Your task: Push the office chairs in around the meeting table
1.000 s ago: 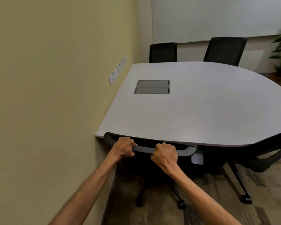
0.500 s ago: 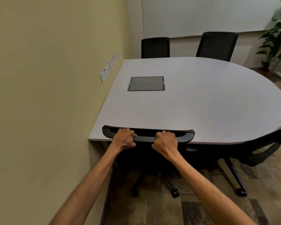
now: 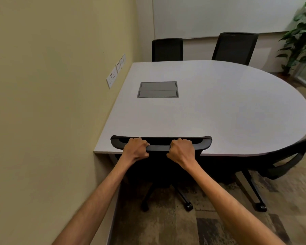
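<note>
A black office chair (image 3: pixel 159 144) stands at the near edge of the white meeting table (image 3: pixel 210 110), its backrest top against the table edge and its seat hidden underneath. My left hand (image 3: pixel 135 150) and my right hand (image 3: pixel 181 151) both grip the top bar of that backrest. A second black chair (image 3: pixel 288 160) sits tucked at the near right curve of the table. Two more black chairs (image 3: pixel 167 49) (image 3: pixel 234 47) stand at the far side.
A yellow wall (image 3: pixel 51 103) with socket plates (image 3: pixel 112 77) runs along the left, touching the table. A grey cable hatch (image 3: pixel 158 89) is set in the tabletop. A potted plant (image 3: pixel 300 36) stands at the far right. Patterned carpet (image 3: pixel 219 223) lies underfoot.
The near chair's backrest top has come up level with the table edge, and the view has shifted back and up, showing more of the table. Both hands keep their grip.
</note>
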Demonstrator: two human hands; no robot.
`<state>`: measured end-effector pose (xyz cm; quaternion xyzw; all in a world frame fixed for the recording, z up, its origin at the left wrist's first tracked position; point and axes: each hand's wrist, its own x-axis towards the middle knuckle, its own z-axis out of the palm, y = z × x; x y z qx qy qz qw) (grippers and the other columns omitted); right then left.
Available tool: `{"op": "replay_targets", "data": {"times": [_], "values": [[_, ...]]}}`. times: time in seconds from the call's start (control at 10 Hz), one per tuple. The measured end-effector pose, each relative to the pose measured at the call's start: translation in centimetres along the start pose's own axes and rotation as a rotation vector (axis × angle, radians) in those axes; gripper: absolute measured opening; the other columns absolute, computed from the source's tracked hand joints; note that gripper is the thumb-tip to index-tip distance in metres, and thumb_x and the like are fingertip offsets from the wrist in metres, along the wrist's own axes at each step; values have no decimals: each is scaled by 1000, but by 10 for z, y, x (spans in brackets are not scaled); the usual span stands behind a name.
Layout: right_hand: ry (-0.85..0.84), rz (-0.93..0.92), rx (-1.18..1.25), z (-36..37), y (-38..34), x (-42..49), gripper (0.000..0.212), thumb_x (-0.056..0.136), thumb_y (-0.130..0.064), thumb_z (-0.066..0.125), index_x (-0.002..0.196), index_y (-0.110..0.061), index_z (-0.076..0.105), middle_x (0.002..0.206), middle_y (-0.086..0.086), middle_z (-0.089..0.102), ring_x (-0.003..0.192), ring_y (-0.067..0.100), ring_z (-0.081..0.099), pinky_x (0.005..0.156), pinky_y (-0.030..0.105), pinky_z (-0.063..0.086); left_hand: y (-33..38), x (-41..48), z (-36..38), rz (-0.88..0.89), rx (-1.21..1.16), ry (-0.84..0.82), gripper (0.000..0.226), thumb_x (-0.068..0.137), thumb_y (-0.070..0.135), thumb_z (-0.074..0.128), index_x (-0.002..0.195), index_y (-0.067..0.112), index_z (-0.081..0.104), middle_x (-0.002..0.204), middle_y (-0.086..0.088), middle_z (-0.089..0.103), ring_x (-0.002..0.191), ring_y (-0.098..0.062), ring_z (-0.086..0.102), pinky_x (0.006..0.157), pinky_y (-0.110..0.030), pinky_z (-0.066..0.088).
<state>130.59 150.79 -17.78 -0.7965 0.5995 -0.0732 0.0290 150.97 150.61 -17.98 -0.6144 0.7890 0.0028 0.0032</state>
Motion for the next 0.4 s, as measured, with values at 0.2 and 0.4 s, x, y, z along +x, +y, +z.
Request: {"op": "replay_targets", "data": {"times": [0.2, 0.4], "values": [[78, -16, 16, -14, -3, 11, 21, 77, -35, 57, 67, -17, 60, 56, -3, 47, 52, 21, 47, 56, 28, 27, 0, 4, -12, -47, -95, 118, 14, 72, 25, 60, 77, 15, 51, 68, -7, 63, 64, -31, 62, 61, -35, 47], [129, -73, 97, 11, 9, -11, 51, 74, -71, 45, 84, -22, 52, 81, -3, 61, 80, 19, 56, 75, 37, 33, 24, -23, 17, 46, -258, 364, 59, 77, 66, 62, 100, 13, 49, 96, -3, 52, 83, -17, 50, 74, -28, 46]]}}
